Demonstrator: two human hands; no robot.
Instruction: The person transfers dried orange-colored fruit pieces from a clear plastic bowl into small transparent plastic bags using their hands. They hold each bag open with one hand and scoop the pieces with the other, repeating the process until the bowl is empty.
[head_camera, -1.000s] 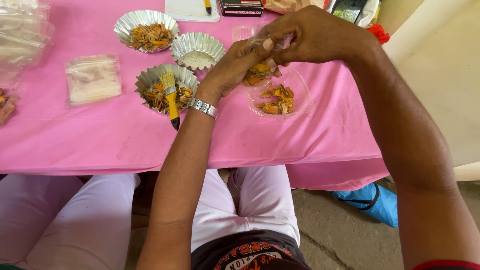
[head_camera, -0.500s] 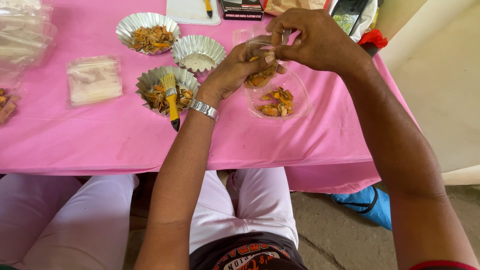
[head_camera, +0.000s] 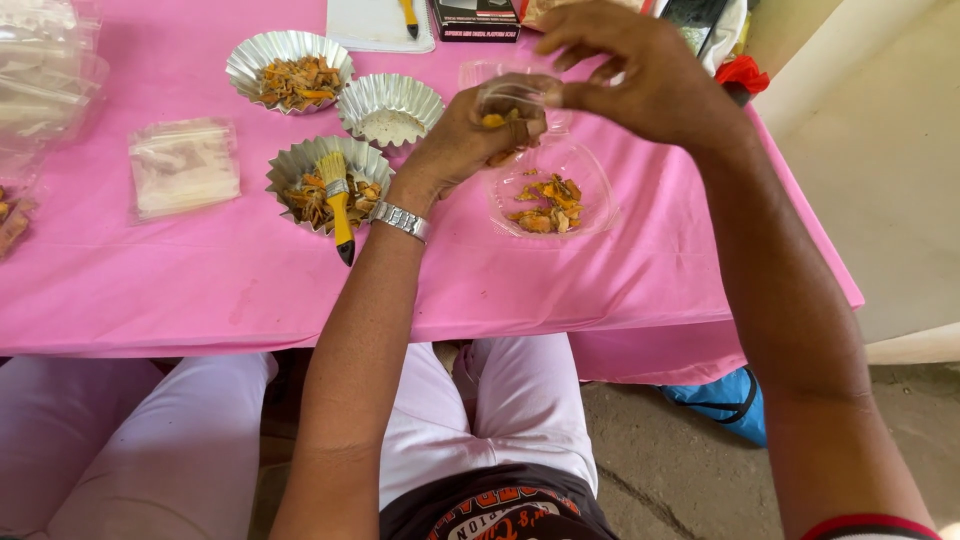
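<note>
Your left hand (head_camera: 470, 135) now lifts orange pieces above the clear container (head_camera: 552, 190); your right hand (head_camera: 640, 75) has risen, pinching its thin plastic lid.

Silver wristwatch (head_camera: 400, 220); pale pink trousers (head_camera: 500, 410); dark printed shirt (head_camera: 500, 510)

Three foil cups (head_camera: 389, 108) sit left of the clear dish (head_camera: 551, 190); a brush (head_camera: 337, 195) lies in the nearest.
</note>
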